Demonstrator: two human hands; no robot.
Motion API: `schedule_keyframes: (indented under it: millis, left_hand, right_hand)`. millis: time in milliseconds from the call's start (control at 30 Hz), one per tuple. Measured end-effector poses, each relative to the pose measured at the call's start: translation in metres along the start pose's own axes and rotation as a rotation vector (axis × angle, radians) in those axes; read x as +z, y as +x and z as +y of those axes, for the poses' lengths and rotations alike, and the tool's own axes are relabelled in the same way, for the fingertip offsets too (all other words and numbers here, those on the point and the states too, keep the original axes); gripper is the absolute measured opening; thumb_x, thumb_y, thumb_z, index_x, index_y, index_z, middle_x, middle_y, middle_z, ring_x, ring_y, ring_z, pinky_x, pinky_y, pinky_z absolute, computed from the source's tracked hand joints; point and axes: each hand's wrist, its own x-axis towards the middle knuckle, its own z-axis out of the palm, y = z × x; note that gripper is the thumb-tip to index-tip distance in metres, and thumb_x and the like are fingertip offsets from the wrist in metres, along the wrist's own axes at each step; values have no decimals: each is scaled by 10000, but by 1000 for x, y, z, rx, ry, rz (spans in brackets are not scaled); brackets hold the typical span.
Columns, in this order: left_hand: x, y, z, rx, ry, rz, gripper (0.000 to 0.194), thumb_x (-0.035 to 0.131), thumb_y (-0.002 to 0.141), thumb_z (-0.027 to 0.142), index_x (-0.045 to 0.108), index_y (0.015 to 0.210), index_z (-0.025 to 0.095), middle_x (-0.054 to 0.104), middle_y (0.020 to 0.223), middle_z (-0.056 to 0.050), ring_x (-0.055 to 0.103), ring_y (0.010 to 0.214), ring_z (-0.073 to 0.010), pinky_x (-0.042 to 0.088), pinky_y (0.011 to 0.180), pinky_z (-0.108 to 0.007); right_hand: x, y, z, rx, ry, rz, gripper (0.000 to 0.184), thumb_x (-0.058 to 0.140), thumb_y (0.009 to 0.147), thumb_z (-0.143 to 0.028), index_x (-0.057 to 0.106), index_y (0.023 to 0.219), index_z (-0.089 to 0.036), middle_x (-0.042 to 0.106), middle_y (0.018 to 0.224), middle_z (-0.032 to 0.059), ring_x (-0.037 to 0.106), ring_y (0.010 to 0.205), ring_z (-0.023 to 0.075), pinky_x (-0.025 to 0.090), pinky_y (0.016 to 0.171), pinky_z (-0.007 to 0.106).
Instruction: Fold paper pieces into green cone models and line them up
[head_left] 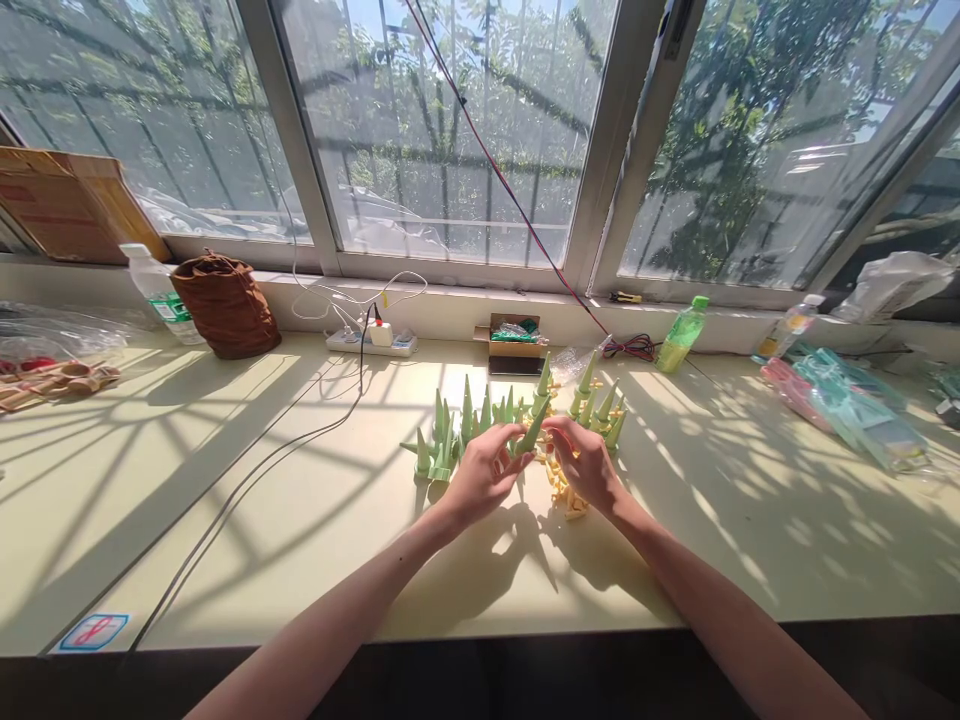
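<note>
Green cone (535,427), pinched by the left hand (486,468), is best steadied; right hand (588,464) curled beside it, hold unclear.

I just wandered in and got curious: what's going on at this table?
A person is working with bare hands at a sunlit table. The left hand holds a slim green cone, with the right hand close beside it; whether that one touches the cone is hard to tell. More green cones stand in groups beyond the hands, to the left and right. Small yellow pieces lie in a pile by the right hand.
</note>
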Motion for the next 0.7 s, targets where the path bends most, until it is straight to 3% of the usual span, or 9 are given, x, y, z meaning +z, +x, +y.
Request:
schedule_keyframes:
  millis: [200, 400, 700]
  left_hand:
    - [1, 2, 6, -116, -101, 44, 325, 593, 878, 393, 601, 1083, 140, 670, 990, -89, 533, 503, -78, 457, 455, -216]
    - [1, 4, 8, -178, -203, 88, 337, 610, 866, 427, 602, 1065, 154, 664, 1010, -86, 586, 541, -94, 480, 460, -216]
    - [2, -1, 2, 40, -14, 17, 279, 593, 896, 343, 606, 1111, 165, 639, 1018, -75, 549, 589, -88, 500, 538, -226]
  right_hand:
    - [-1, 2, -6, 50, 34, 6, 203, 412, 999, -286, 590, 1011, -189, 616, 680, 8, 608, 565, 143, 461, 550, 258]
    - [-2, 2, -11, 35, -7, -15, 221, 416, 994, -340, 572, 946, -190, 601, 693, 11, 534, 525, 133, 427, 530, 260]
    - [2, -1, -2, 52, -6, -19, 289, 402, 991, -340, 485, 745, -213, 452, 588, -36, 427, 497, 117, 369, 508, 243]
